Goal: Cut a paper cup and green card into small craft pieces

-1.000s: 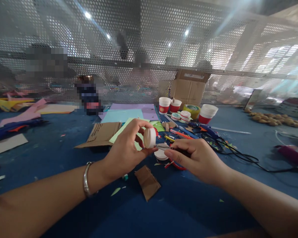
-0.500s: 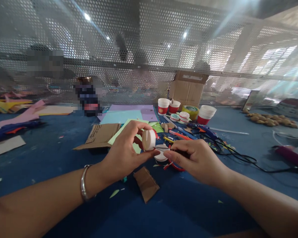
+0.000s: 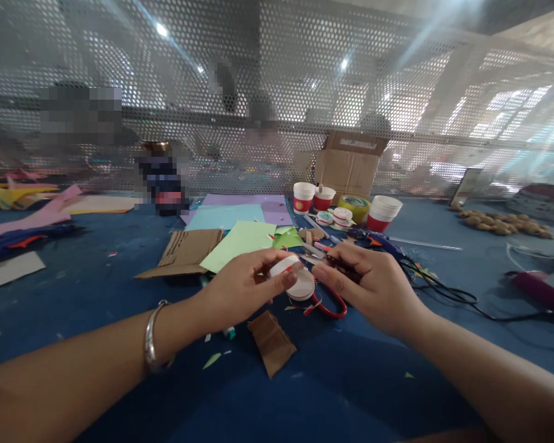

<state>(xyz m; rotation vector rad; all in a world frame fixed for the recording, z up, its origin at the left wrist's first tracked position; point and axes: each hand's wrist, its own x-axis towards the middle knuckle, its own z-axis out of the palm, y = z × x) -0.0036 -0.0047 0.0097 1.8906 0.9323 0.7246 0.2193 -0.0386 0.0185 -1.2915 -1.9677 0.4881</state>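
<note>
Dim foreground, streaky glare above, stretched edges

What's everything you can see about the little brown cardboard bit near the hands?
The small cardboard piece is brown, roughly four-sided and uneven-edged, with what looks like a crease near its far end. It lies on the blue table, lower in the view than the left hand and the right hand, and neither touches it.
</note>
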